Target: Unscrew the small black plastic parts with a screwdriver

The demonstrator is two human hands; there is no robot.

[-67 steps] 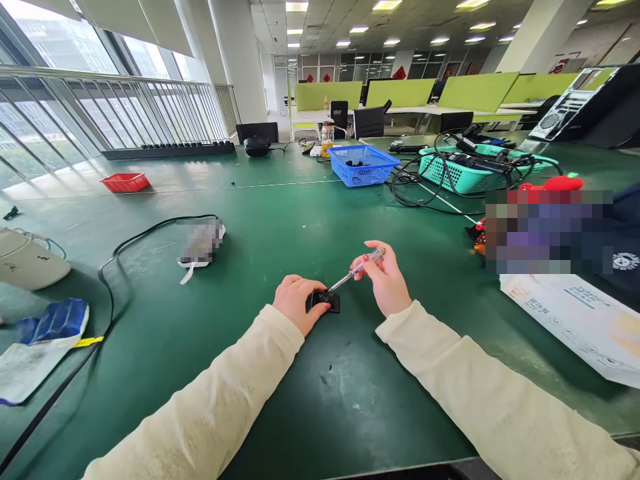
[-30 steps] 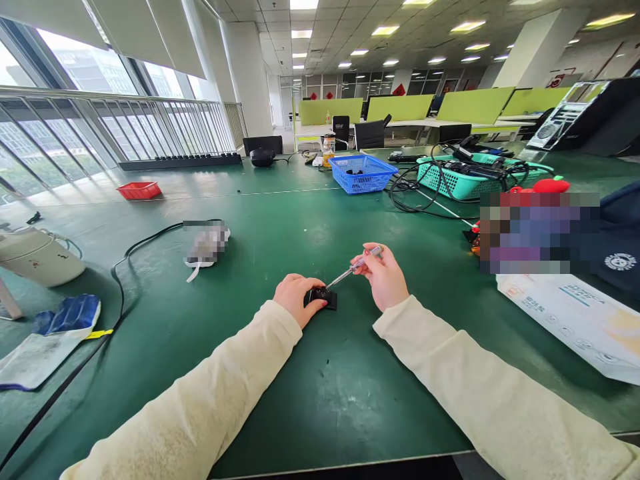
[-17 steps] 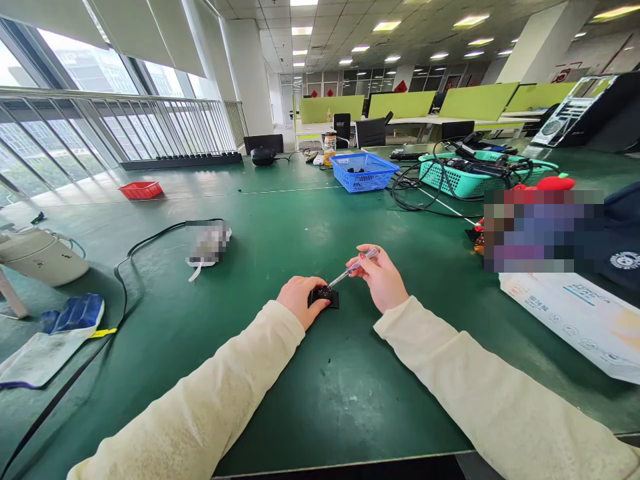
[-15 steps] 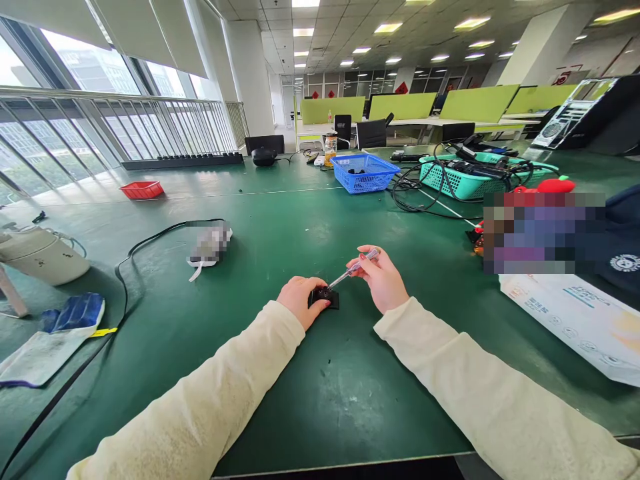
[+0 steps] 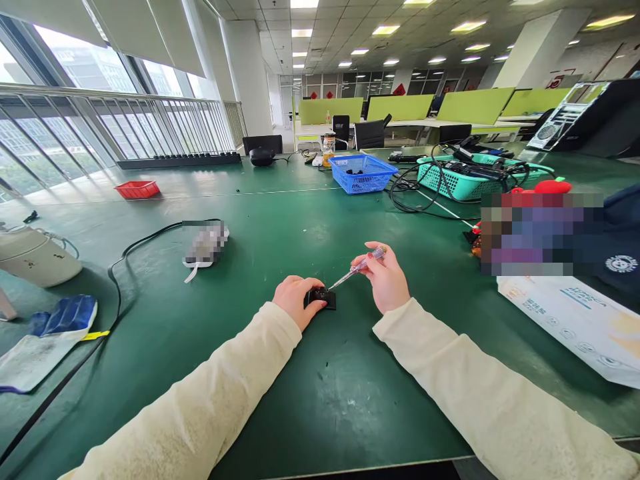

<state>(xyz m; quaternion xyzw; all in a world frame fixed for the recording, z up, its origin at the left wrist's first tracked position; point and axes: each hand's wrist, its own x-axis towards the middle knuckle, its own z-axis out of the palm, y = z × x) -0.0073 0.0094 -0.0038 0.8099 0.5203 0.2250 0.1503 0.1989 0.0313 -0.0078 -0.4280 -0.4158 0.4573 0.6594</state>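
Black part point(image 5: 323, 298) lies flat on green worktop point(image 5: 310, 400), w/ left hand point(image 5: 295, 300) gripping its near-left edge. Screwdriver point(image 5: 356, 270) tip rests on it, slanted; right hand point(image 5: 385, 280) pinches the handle. Blue basket point(image 5: 363, 172) well beyond.

Open-plan office w/ an electronics workbench feel — big green-matted table point(image 5: 260, 220) in front, and beyond its far edge rows of desks w/ lime-green partitions point(image 5: 400, 107) and black office chairs point(image 5: 369, 134). On the table's far side: blue basket point(image 5: 363, 173) and teal basket point(image 5: 465, 180) full of cables. Left of the table, floor-to-ceiling windows point(image 5: 75, 120) w/ roller blinds; above it, grid ceiling w/ panel lights point(image 5: 385, 31) — workplace, not a home
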